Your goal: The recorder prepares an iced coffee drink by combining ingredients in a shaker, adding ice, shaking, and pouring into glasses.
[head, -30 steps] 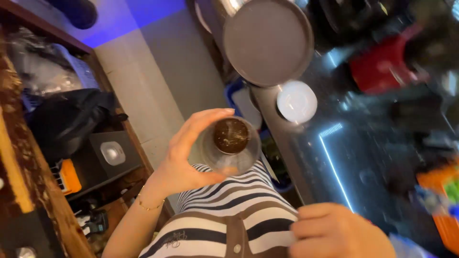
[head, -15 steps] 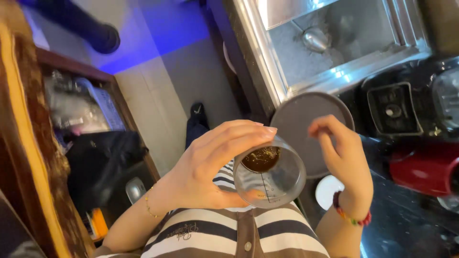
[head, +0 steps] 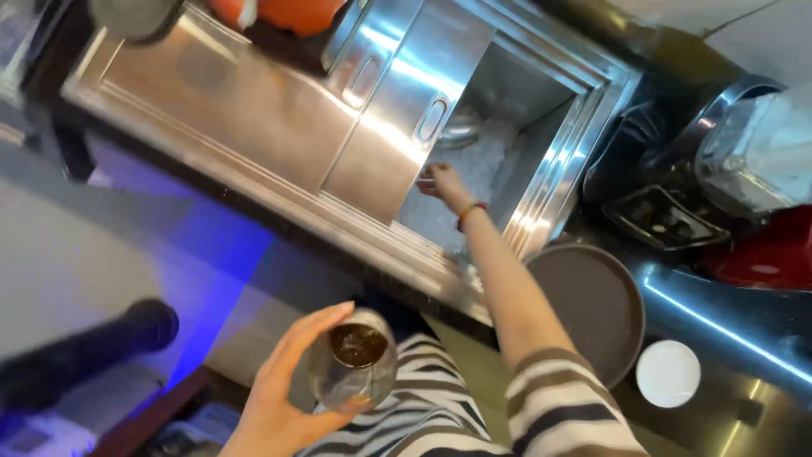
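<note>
**Glass in One Hand, Other Hand in the Ice Bin**

While the left hand [head: 279, 385] wraps around a clear glass [head: 353, 371] low in the head view, the right hand [head: 441, 182] stretches away from the body into an open steel ice bin [head: 554, 182]. Fingers and thumb of the left hand curl round the side of the glass, which sits just above the person's striped shirt [head: 440, 415]. A small amount of dark liquid shows at the bottom of the glass.

At the bin, the right hand lies over the white ice [head: 486, 161], close to the edge of the sliding steel lid [head: 406, 110] that covers the left part of the bin. Its fingers look partly closed, but I cannot tell whether they grip anything. A metal scoop [head: 461, 127] lies on the ice just beyond the fingers. A red band circles the wrist.

Beside the right forearm, a round dark tray [head: 592, 309] rests on the dark tabletop [head: 744, 347], and a small white disc [head: 668, 372] lies just next to the tray. Farther right stand a red appliance [head: 765, 254] and a black grated drip tray [head: 664, 220].
</note>
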